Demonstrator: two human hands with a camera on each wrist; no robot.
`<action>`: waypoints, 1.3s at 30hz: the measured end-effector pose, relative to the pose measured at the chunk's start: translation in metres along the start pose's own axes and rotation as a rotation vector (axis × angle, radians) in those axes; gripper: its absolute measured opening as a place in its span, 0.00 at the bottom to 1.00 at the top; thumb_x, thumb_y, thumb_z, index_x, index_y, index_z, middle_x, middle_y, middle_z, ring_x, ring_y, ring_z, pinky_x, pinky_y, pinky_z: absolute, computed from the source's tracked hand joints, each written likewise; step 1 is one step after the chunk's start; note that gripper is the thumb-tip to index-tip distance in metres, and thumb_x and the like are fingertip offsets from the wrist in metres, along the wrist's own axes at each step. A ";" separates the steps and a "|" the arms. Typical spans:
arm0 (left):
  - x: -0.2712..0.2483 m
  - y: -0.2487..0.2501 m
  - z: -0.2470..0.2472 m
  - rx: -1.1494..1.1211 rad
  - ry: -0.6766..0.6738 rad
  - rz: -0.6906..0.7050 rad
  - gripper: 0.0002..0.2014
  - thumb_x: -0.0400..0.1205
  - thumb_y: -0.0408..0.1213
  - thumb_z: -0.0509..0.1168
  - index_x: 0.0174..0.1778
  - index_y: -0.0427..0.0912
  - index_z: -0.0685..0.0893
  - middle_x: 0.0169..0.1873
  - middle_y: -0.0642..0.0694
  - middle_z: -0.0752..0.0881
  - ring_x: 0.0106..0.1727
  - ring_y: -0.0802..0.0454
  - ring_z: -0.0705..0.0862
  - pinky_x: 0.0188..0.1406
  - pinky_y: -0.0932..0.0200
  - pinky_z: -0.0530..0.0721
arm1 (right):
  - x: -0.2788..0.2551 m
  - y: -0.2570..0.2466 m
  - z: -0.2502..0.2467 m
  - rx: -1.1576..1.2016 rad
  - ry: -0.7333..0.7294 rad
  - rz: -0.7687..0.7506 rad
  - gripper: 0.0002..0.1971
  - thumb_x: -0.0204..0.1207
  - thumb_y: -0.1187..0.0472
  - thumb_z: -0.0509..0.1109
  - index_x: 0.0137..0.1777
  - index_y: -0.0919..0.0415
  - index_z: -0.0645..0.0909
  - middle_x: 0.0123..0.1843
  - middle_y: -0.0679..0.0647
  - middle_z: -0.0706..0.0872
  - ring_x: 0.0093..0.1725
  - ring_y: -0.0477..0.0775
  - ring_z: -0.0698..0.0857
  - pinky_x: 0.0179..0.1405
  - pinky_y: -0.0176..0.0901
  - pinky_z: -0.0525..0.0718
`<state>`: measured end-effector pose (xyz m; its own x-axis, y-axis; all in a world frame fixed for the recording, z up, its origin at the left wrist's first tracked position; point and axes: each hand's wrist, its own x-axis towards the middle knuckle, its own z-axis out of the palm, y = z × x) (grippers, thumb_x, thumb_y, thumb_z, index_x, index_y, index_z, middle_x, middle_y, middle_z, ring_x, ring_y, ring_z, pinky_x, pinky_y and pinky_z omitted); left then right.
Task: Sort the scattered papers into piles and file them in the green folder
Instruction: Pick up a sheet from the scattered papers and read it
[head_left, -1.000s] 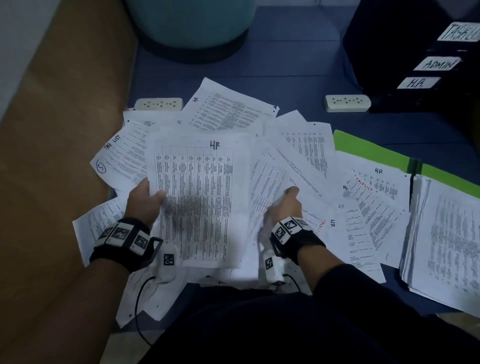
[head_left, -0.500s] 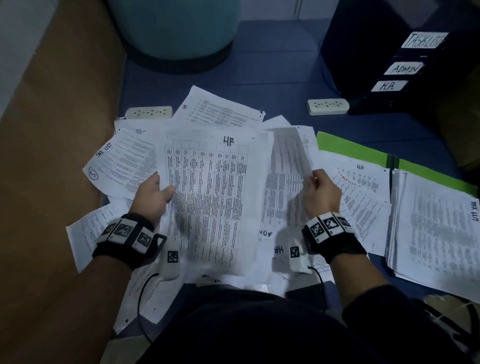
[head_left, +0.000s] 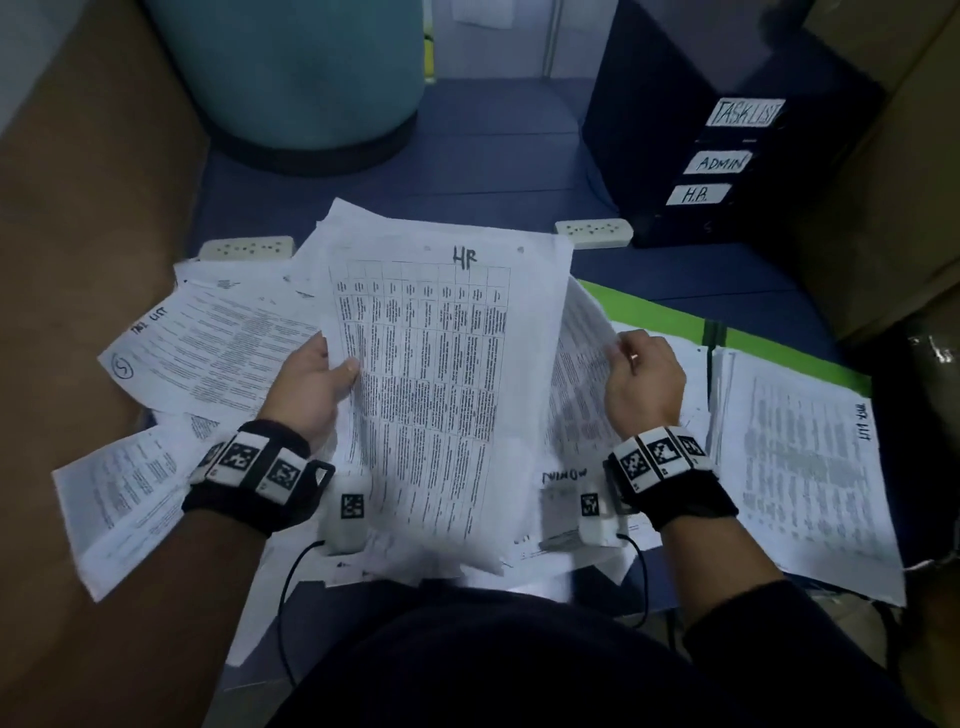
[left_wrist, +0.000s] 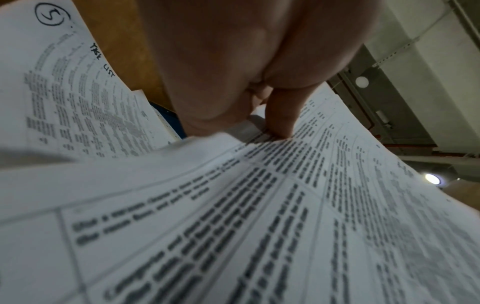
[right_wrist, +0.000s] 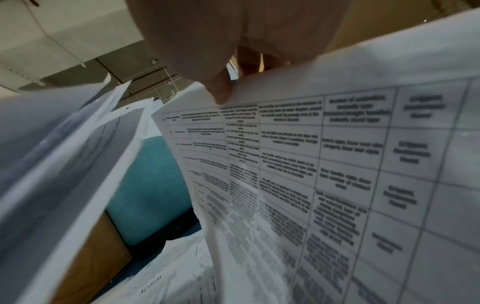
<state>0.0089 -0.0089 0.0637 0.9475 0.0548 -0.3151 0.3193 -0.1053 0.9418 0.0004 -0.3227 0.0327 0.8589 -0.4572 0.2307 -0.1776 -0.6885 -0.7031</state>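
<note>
My left hand (head_left: 317, 374) grips the left edge of a sheaf of printed sheets marked "HR" (head_left: 441, 374), lifted and tilted toward me; its thumb (left_wrist: 280, 119) presses on the top page (left_wrist: 259, 205). My right hand (head_left: 641, 374) pinches the right edge of another table-printed sheet (head_left: 579, 364), raised just behind and right of the sheaf; the same sheet (right_wrist: 311, 164) fills the right wrist view under my thumb (right_wrist: 221, 90). Loose papers (head_left: 208, 348) lie scattered on the blue floor. The green folder (head_left: 670, 317) lies open at the right, with a paper pile (head_left: 800, 457) on it.
Two white power strips (head_left: 247, 248) (head_left: 592, 232) lie beyond the papers. A teal drum (head_left: 296, 78) stands at the back. A black file rack (head_left: 727, 156) with labels TASKLIST, ADMIN and H.R. stands at the back right. Brown cardboard (head_left: 67, 249) borders the left.
Both hands have risen from the floor papers. The left lifted the HR sheaf up toward me; the right picked up a sheet and swung it right and upward.
</note>
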 end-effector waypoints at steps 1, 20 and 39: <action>-0.002 0.003 0.007 -0.012 -0.011 -0.005 0.10 0.85 0.27 0.57 0.59 0.42 0.77 0.55 0.50 0.86 0.58 0.57 0.83 0.65 0.59 0.77 | 0.005 0.003 -0.005 0.022 -0.010 0.044 0.06 0.80 0.65 0.64 0.49 0.65 0.83 0.44 0.61 0.83 0.46 0.63 0.80 0.41 0.40 0.68; -0.017 0.016 0.117 -0.063 0.309 0.018 0.15 0.82 0.26 0.62 0.64 0.41 0.75 0.56 0.39 0.87 0.54 0.44 0.87 0.61 0.43 0.83 | 0.029 -0.001 -0.055 0.776 -0.538 0.233 0.10 0.85 0.54 0.62 0.54 0.62 0.77 0.45 0.44 0.84 0.43 0.44 0.81 0.52 0.39 0.79; -0.037 -0.027 0.130 0.135 0.321 0.109 0.11 0.86 0.29 0.55 0.63 0.36 0.65 0.50 0.42 0.78 0.53 0.47 0.80 0.55 0.52 0.77 | -0.004 0.020 -0.015 0.404 -0.564 0.138 0.18 0.79 0.69 0.61 0.67 0.52 0.73 0.58 0.48 0.83 0.59 0.52 0.82 0.58 0.45 0.79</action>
<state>-0.0327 -0.1375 0.0348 0.9287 0.3430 -0.1408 0.2367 -0.2563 0.9371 -0.0138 -0.3432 0.0282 0.9787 -0.0887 -0.1850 -0.2042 -0.3323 -0.9208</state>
